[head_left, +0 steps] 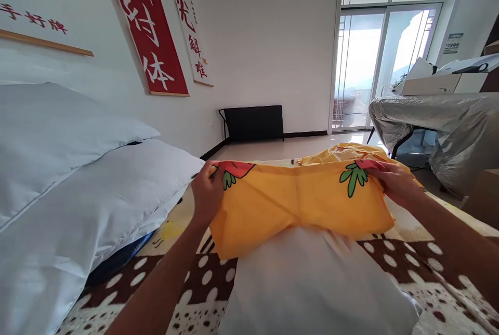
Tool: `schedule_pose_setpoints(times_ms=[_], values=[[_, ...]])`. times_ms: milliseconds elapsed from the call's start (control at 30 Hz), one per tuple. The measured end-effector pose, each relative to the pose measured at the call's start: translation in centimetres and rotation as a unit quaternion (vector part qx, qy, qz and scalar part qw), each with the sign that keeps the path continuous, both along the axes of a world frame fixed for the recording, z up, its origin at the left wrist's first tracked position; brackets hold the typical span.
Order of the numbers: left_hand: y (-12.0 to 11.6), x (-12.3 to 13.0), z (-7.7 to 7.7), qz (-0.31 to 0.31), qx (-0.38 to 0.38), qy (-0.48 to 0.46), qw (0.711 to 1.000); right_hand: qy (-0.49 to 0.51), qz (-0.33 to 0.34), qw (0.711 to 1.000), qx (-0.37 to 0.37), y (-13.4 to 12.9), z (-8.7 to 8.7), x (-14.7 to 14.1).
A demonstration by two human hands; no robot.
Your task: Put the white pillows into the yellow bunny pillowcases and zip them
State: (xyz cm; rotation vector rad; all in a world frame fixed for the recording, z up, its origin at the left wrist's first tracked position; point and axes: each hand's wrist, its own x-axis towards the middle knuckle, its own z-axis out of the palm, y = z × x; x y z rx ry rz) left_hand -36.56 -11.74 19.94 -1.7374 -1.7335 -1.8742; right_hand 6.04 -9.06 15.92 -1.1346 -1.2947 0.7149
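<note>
An orange cloth (268,195) was held stretched above a patterned blanket (206,277), its far edge pinched near both ends between the fingers of the left hand (208,192) and the right hand (397,182), its near edge meeting a white pillow (312,283). The step in hand was judged to be fitting cloth to pillow; whether any pillow lay inside could not be told. Next, an even, two-handed pull seemed called for.

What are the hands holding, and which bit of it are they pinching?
An orange cloth with green leafy prints. The left hand and right hand each grip its upper edge, one near each end.
</note>
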Motion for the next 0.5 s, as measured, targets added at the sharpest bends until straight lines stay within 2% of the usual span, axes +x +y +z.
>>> schedule_pose_setpoints(times_ms=[67, 100, 167, 233, 300, 400, 467, 500], values=[[2.9, 0.2, -0.8, 0.064, 0.001, 0.131, 0.989, 0.011, -0.031, 0.999, -0.011, 3.3, -1.2, -1.0], [4.2, 0.1, -1.3, 0.083, -0.024, 0.173, 0.981, -0.013, -0.059, 0.998, -0.013, 4.8, -2.0, -1.3], [6.5, -0.2, -2.8, 0.104, -0.099, 0.204, 0.968, -0.120, -0.131, 0.984, -0.011, 7.4, -3.8, -1.8], [8.3, -0.7, -5.0, 0.113, -0.170, 0.204, 0.957, -0.241, -0.173, 0.954, -0.033, 9.2, -6.5, -2.1], [9.6, -1.2, -8.1, 0.105, -0.221, 0.199, 0.949, -0.319, -0.174, 0.929, -0.067, 10.2, -9.8, -2.6], [10.9, -1.4, -13.0, 0.080, -0.289, 0.189, 0.935, -0.361, -0.135, 0.916, -0.110, 10.5, -14.6, -3.4], [11.3, -1.3, -15.3, 0.058, -0.326, 0.185, 0.925, -0.388, -0.116, 0.905, -0.130, 10.3, -16.6, -3.7], [11.3, -1.2, -15.9, 0.048, -0.341, 0.187, 0.920, -0.400, -0.109, 0.900, -0.138, 10.1, -17.1, -3.7]])
